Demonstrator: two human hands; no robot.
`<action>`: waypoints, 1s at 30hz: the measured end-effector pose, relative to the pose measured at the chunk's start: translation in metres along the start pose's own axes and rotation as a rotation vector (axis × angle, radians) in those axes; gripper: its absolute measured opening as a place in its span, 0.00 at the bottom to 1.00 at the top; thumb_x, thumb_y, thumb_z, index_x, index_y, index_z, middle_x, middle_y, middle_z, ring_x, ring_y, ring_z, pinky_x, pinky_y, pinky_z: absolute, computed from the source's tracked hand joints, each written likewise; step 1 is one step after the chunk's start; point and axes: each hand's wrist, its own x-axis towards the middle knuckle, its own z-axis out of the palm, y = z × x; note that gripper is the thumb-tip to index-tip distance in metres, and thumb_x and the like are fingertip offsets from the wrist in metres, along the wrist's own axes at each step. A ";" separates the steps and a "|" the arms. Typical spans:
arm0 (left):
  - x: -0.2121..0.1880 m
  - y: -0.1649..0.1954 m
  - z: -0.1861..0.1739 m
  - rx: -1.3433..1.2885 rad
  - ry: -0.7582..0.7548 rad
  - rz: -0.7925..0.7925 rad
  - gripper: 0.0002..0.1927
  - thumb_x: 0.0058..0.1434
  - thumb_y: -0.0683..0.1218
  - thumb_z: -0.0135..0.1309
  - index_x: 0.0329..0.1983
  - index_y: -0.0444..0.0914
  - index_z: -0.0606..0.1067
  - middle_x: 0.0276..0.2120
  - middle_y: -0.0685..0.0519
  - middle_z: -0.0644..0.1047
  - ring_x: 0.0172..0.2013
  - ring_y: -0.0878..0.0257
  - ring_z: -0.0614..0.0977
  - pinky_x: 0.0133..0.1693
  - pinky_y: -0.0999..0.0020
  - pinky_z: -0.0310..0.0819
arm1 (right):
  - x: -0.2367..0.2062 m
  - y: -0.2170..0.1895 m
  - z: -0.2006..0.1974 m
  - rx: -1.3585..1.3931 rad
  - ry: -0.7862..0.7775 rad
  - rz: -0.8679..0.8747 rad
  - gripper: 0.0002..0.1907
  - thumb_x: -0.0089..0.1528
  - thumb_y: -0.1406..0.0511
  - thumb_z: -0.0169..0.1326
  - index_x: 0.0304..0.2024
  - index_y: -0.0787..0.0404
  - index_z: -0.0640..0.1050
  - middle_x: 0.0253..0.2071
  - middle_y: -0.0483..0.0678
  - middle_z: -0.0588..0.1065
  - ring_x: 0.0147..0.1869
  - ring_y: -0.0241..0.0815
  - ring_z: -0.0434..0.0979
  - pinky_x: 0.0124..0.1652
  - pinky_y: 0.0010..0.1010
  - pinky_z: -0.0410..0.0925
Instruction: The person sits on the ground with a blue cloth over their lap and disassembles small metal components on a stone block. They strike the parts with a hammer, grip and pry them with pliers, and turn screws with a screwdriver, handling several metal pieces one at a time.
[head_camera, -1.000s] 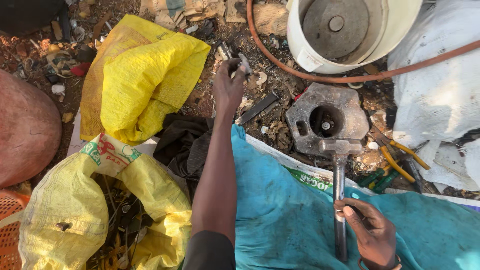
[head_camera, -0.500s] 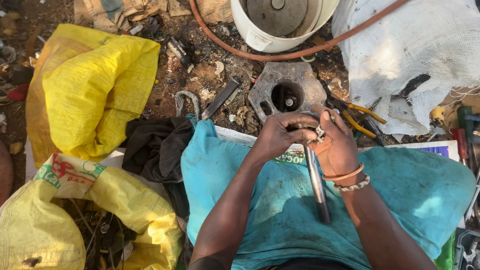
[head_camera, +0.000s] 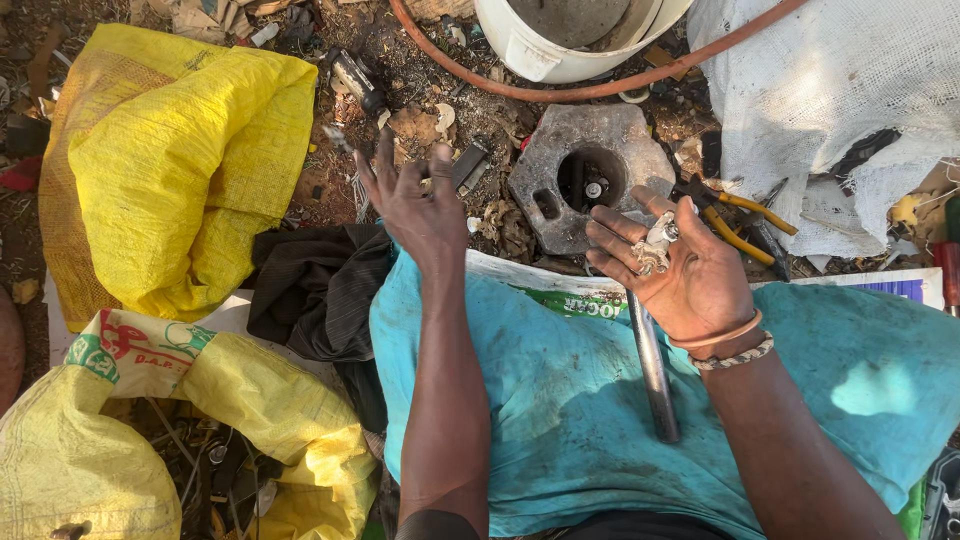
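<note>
the white bucket (head_camera: 560, 40) is getting cut off by the top edge, so only its lower part is showing. the metal rod (head_camera: 652, 365) is hiding its top end behind the right hand (head_camera: 680, 265). the small shiny bits (head_camera: 655, 245) lying in that palm are looking too tiny to tell apart. the pliers (head_camera: 735, 215) are hiding partly behind the fingers. the lower yellow sack (head_camera: 90, 450) is running off the bottom and left edges. both arms are leaving the picture at the bottom.
</note>
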 end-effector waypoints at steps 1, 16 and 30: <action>-0.006 0.007 0.002 -0.135 -0.052 -0.026 0.11 0.69 0.53 0.61 0.49 0.49 0.73 0.66 0.39 0.72 0.70 0.35 0.63 0.67 0.41 0.61 | 0.001 -0.001 0.000 0.008 -0.029 -0.009 0.26 0.70 0.49 0.44 0.63 0.58 0.66 0.59 0.63 0.72 0.73 0.63 0.66 0.67 0.60 0.60; -0.055 0.079 0.009 -0.876 -0.970 0.227 0.28 0.61 0.52 0.64 0.59 0.33 0.75 0.57 0.42 0.77 0.60 0.46 0.75 0.62 0.54 0.68 | 0.035 0.028 -0.027 -0.489 0.123 -0.308 0.45 0.68 0.60 0.55 0.79 0.49 0.45 0.71 0.57 0.65 0.65 0.41 0.66 0.52 0.31 0.69; -0.048 0.061 0.040 -1.635 -0.952 -0.889 0.30 0.68 0.41 0.55 0.73 0.40 0.64 0.52 0.52 0.77 0.50 0.63 0.81 0.51 0.62 0.79 | 0.054 -0.073 -0.170 -2.211 0.374 -0.242 0.44 0.50 0.55 0.68 0.67 0.60 0.71 0.62 0.61 0.70 0.63 0.65 0.69 0.59 0.59 0.63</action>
